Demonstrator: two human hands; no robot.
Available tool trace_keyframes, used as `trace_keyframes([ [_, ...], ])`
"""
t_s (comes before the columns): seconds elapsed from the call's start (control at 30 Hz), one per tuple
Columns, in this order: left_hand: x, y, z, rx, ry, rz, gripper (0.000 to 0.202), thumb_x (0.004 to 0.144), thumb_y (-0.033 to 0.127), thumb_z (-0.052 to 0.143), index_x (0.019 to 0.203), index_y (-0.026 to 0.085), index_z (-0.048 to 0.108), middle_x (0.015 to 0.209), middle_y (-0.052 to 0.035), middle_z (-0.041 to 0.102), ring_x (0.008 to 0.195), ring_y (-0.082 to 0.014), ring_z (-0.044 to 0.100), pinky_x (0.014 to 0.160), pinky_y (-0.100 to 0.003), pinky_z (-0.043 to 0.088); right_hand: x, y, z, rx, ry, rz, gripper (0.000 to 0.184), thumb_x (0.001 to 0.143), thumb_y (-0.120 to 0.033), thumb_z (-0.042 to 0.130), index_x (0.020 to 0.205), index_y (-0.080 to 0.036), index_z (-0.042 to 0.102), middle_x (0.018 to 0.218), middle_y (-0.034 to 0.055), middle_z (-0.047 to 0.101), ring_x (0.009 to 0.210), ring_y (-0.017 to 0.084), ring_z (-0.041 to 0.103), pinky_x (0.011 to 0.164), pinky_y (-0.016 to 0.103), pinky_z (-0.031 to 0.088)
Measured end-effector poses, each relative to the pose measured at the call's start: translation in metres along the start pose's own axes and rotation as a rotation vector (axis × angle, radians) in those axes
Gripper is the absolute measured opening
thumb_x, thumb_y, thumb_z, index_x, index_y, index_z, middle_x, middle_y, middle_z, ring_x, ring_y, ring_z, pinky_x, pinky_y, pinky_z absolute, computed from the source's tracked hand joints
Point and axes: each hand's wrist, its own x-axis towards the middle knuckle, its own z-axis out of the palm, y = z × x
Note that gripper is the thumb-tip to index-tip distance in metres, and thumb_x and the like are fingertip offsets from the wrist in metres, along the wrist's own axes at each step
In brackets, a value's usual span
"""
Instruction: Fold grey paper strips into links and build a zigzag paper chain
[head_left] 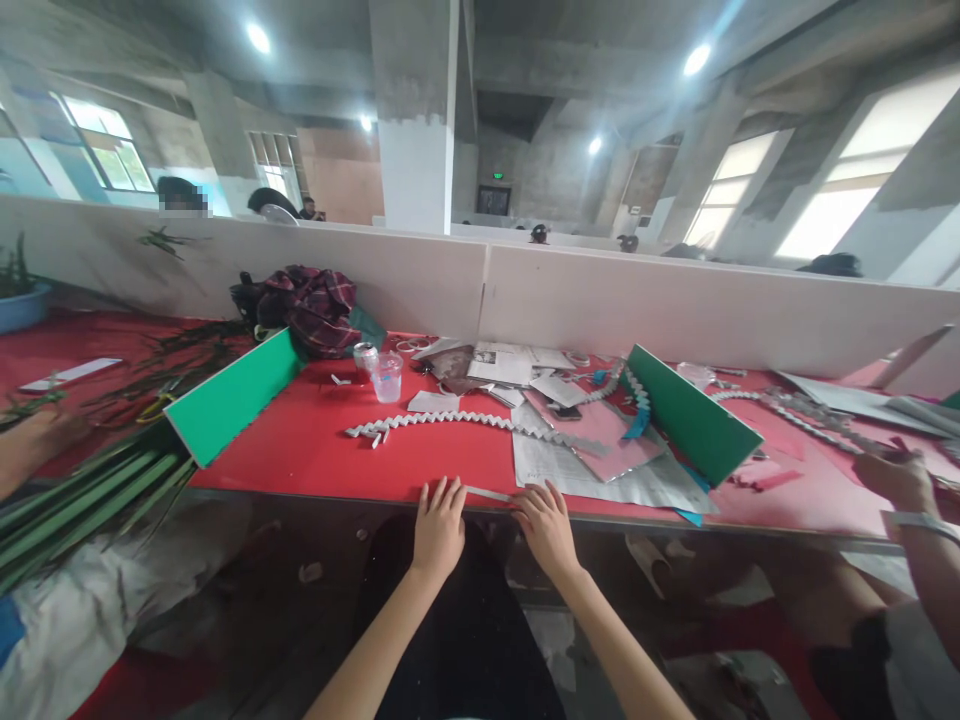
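Observation:
A narrow white paper strip point(489, 494) lies along the front edge of the red table, stretched between my two hands. My left hand point(441, 525) has its fingers over the strip's left end, holding it against the tabletop. At the right end, the fingers of my right hand point(546, 525) hold the strip down in the same way; the thumbs' grip is mostly hidden. Just beyond the hands lies a long zigzag chain of folded paper point(450, 418), curving to the right over a printed sheet point(540, 472). Small folded pieces point(380, 438) rest by its left end.
Green dividers stand at left point(236, 398) and right point(686, 420). A plastic cup point(388, 378) and a can point(366, 357) stand near a plaid cloth bundle point(319, 305). Papers and a pink sheet point(622, 462) cover the right side. Co-workers' hands work at left point(34, 445) and right point(896, 480).

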Motion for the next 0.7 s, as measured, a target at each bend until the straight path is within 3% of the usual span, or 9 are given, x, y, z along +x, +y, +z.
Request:
trace_keyframes([
  [0.17,0.015,0.006,-0.012,-0.066,0.012,0.036,0.033,0.087,0.03,0.046,0.114,0.018,0.059,0.119,-0.0109,0.062,0.123,-0.0303,0.045,0.107,-0.056,0.021,0.012,0.001,-0.023,0.18,-0.071,-0.059,0.021,0.09,-0.018,0.045,0.09,-0.022,0.065,0.086,0.004,0.066,0.088,0.02,0.055,0.087,0.037,0.04],
  [0.33,0.032,0.02,-0.03,-0.377,-0.061,0.098,0.031,0.093,0.024,0.035,0.112,0.02,0.059,0.111,-0.007,0.065,0.113,-0.0195,0.054,0.099,-0.038,0.038,0.034,-0.011,-0.056,0.543,-0.101,0.027,0.016,0.089,-0.024,0.047,0.092,-0.021,0.063,0.088,0.0043,0.062,0.087,0.019,0.056,0.081,0.033,0.042],
  [0.4,0.034,0.03,-0.04,-0.577,-0.153,0.062,0.03,0.092,0.029,0.036,0.109,0.019,0.06,0.106,-0.0078,0.066,0.102,-0.019,0.059,0.09,-0.034,0.044,0.041,-0.017,-0.065,0.718,-0.114,0.101,0.016,0.088,-0.025,0.048,0.099,-0.02,0.059,0.087,0.003,0.06,0.084,0.017,0.056,0.079,0.031,0.043],
  [0.47,0.032,0.041,-0.052,-0.855,-0.323,0.047,0.029,0.091,0.032,0.038,0.098,0.016,0.062,0.093,-0.0071,0.068,0.088,-0.0179,0.063,0.083,-0.031,0.047,0.047,-0.022,-0.07,0.888,-0.149,0.185,0.019,0.086,-0.027,0.049,0.101,-0.019,0.055,0.08,0.0007,0.055,0.076,0.014,0.054,0.072,0.028,0.043],
  [0.57,0.023,0.058,-0.068,-1.263,-0.516,-0.001,0.029,0.088,0.036,0.045,0.093,0.012,0.06,0.082,-0.0072,0.067,0.079,-0.0172,0.063,0.078,-0.029,0.048,0.05,-0.026,-0.071,1.096,-0.218,0.292,0.018,0.081,-0.028,0.053,0.095,-0.017,0.054,0.07,-0.0032,0.047,0.062,0.01,0.047,0.059,0.023,0.038],
  [0.7,0.009,0.073,-0.085,-1.43,-0.549,-0.06,0.036,0.085,0.044,0.049,0.085,0.01,0.06,0.076,-0.0076,0.065,0.07,-0.0163,0.061,0.071,-0.027,0.047,0.048,-0.031,-0.071,1.261,-0.154,0.404,0.021,0.073,-0.029,0.061,0.086,-0.019,0.049,0.064,-0.0054,0.043,0.055,0.009,0.041,0.053,0.022,0.035],
])
